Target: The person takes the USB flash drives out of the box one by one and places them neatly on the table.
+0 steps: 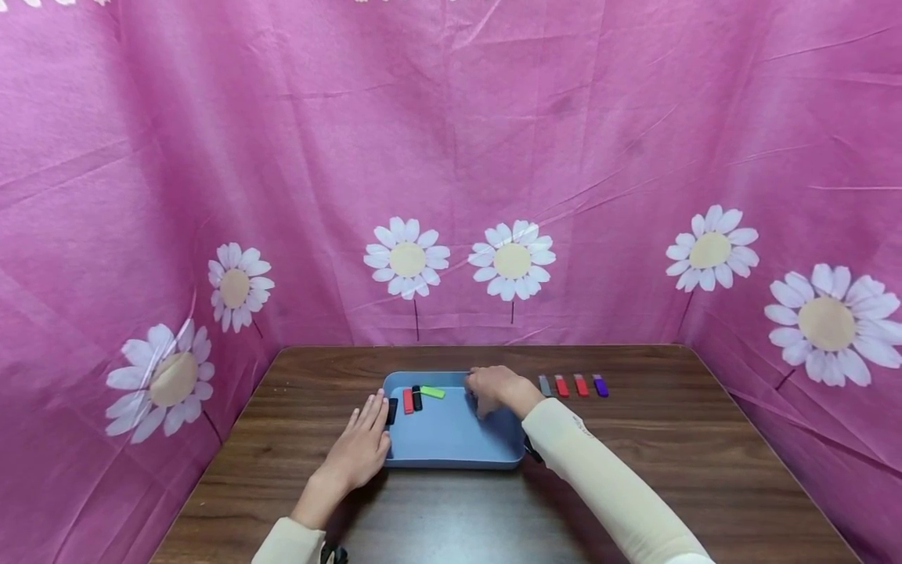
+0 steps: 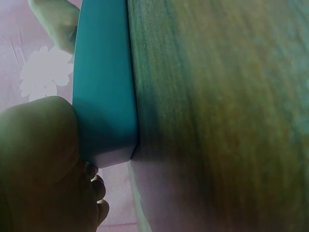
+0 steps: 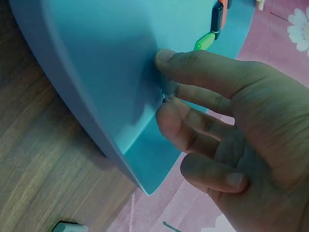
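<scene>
A shallow blue tray [image 1: 451,450] rests on the wooden table. My right hand [image 1: 493,388] is inside its far right part; in the right wrist view, thumb and fingers pinch a small grey flash drive [image 3: 168,88], mostly hidden by them. With fingers straight, my left hand [image 1: 359,446] rests against the tray's left rim. Beside its fingertips, in the tray, lies a black item [image 1: 391,412], partly covered. Further along lie a red flash drive [image 1: 408,401], a black one [image 1: 417,398] and a bright green one [image 1: 433,392].
Right of the tray, a row on the table [image 1: 634,454] holds a grey flash drive [image 1: 545,385], two red ones, one of them nearer the tray [image 1: 561,386], and a purple one [image 1: 600,386]. A pink flowered curtain [image 1: 451,157] encloses the table's back and sides.
</scene>
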The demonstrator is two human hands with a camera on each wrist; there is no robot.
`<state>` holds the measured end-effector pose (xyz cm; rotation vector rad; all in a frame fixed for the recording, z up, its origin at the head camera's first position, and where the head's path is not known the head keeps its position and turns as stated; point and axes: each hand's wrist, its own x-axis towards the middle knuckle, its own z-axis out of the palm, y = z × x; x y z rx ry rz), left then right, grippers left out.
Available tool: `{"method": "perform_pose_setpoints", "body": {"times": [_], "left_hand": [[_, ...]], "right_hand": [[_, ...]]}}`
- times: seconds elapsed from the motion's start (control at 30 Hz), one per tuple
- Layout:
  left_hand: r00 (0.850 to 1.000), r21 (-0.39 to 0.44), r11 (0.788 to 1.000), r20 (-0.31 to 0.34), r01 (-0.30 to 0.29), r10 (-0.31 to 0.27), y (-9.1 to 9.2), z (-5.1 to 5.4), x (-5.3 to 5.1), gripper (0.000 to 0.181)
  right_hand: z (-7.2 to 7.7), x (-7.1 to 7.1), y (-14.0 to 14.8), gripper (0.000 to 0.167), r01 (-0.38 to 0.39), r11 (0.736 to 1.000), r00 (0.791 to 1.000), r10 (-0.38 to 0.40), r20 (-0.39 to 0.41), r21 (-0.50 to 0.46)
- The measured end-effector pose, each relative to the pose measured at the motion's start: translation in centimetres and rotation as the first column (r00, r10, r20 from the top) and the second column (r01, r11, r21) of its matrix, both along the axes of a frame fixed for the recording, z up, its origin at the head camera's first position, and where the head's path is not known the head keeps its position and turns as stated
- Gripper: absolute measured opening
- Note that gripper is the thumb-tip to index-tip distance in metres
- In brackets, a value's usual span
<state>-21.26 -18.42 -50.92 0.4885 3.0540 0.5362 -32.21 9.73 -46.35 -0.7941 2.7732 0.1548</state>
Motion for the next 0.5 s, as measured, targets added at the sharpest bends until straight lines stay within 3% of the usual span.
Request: {"method": "perform_pose_setpoints", "body": {"times": [0.5], "left_hand": [[1.000,0.005,1.000,-0.029,0.008,-0.008,-0.2,-0.5,-0.1,0.059]], "right_hand": [[2.0,1.3,1.6,0.046,-0.058,0.997,0.996,0.054,-0.067,-0.047]]}}
